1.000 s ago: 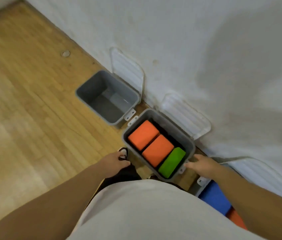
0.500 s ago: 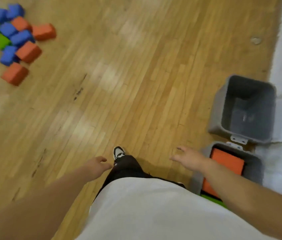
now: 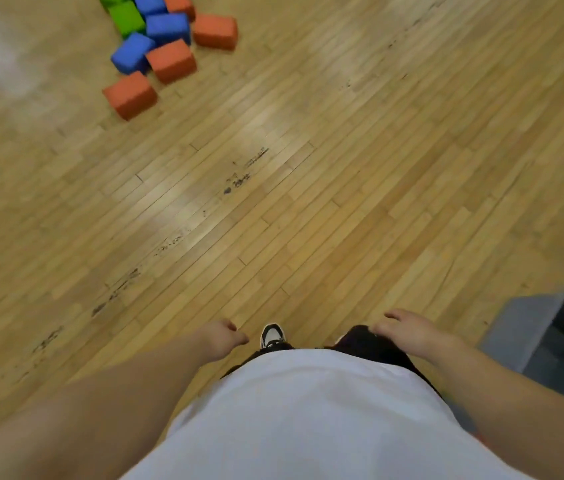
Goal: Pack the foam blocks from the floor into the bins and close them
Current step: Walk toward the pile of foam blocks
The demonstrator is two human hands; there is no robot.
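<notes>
Head view looks down past the person's white shirt (image 3: 308, 410) to a wooden floor (image 3: 308, 202). The foam blocks (image 3: 171, 60) lie in a loose heap at 11 o'clock, well apart from the body. One grey bin (image 3: 523, 327) sits at 4 o'clock, cut by the frame edge, its inside too dark to read and no lid showing. The left hand (image 3: 220, 337) hangs at 7 o'clock, fingers loosely curled round nothing. The right hand (image 3: 408, 330) hovers palm-down at 5 o'clock, fingers relaxed and slightly apart, also empty, near the bin but not touching it. One shoe (image 3: 272, 336) shows between the hands.

The step in hand looks like the walk over to the heap for a load. To do it well, head for 11 o'clock and crouch close rather than reach. Start with the nearest orange block (image 3: 130, 94), which sits at the heap's 6 o'clock edge with nothing on top of it. Foam is light and should squash a little, so several could probably be pressed between both palms per trip. Press on flat faces, not corners, or one may slip out on the way to the bin.

Count in view: four orange blocks, three blue and two green. The top ones are clipped by the frame, so more may lie beyond. There is one bin, and two hands, both empty.
</notes>
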